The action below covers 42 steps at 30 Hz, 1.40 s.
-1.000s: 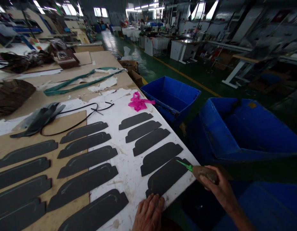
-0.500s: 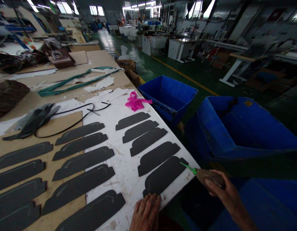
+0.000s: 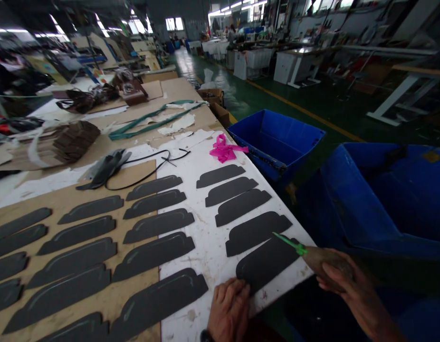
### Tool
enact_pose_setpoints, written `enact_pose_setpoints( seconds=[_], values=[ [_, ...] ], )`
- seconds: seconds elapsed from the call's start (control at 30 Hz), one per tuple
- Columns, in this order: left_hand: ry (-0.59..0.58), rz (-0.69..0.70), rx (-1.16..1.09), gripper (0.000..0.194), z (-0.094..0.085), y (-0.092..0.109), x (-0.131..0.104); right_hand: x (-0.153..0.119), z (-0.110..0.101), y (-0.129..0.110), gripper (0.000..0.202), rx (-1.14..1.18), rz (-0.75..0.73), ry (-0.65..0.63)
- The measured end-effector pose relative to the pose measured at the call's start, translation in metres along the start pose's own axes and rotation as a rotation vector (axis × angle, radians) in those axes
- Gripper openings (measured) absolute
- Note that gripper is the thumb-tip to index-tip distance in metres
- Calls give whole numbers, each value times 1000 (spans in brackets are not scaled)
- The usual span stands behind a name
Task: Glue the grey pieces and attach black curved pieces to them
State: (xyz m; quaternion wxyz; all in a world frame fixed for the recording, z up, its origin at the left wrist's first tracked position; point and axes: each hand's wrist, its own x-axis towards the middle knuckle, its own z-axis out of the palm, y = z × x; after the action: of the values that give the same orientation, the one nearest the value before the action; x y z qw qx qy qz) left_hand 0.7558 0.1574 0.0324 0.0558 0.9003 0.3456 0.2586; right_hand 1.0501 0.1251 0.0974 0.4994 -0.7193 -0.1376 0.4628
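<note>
A dark grey flat panel [image 3: 266,266] with a curved top edge lies at the near right corner of the white table surface. At its lower left end, my left hand [image 3: 229,304] rests with bent fingers held together, fingertips on the panel's edge. My right hand [image 3: 343,278] is wrapped round a brown, thick-handled tool [image 3: 325,261] with a thin green tip [image 3: 286,240]. That tip lies over the panel's upper edge; whether it touches is unclear. Just beyond is another grey panel [image 3: 257,232]. Several panels to the left, like this one [image 3: 159,301], carry a faint pale line near their curved edge.
Pink ribbon [image 3: 225,148], a black cord [image 3: 145,178] and a green strap [image 3: 152,118] lie farther up the table [image 3: 184,304]. Bundled brown pieces [image 3: 59,145] sit at left. Blue bins [image 3: 277,137] stand on the floor beyond the right edge.
The view has swung left, so the table's contents appear farther right. Along the panel's upper edge, the green tip has moved left from the right corner. My left hand stays at the panel's end.
</note>
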Motion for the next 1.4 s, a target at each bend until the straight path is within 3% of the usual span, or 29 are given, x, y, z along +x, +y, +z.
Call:
enact_pose_setpoints(
  seconds=[0.13, 0.27, 0.47, 0.7, 0.93, 1.1, 1.4],
  values=[
    [-150, -127, 131, 47, 4, -13, 22, 8, 46, -1, 53, -196, -152, -165],
    [-207, -201, 169, 50, 16, -21, 33, 20, 74, 1, 47, -382, -318, -224],
    [-213, -255, 147, 48, 19, -20, 32, 31, 85, 3, 46, -530, -358, -301],
    [-207, -247, 131, 49, 19, -22, 31, 33, 96, -1, 43, -584, -339, -289],
    [-178, -156, 199, 52, 20, -28, 31, 38, 85, -5, 42, -565, -378, -157],
    [-103, -116, 230, 49, 24, -34, 31, 50, 63, -7, 46, -514, -358, -38],
    [-99, -98, 247, 50, 35, -43, 22, 63, 26, -21, 48, -554, -352, 107]
  ],
)
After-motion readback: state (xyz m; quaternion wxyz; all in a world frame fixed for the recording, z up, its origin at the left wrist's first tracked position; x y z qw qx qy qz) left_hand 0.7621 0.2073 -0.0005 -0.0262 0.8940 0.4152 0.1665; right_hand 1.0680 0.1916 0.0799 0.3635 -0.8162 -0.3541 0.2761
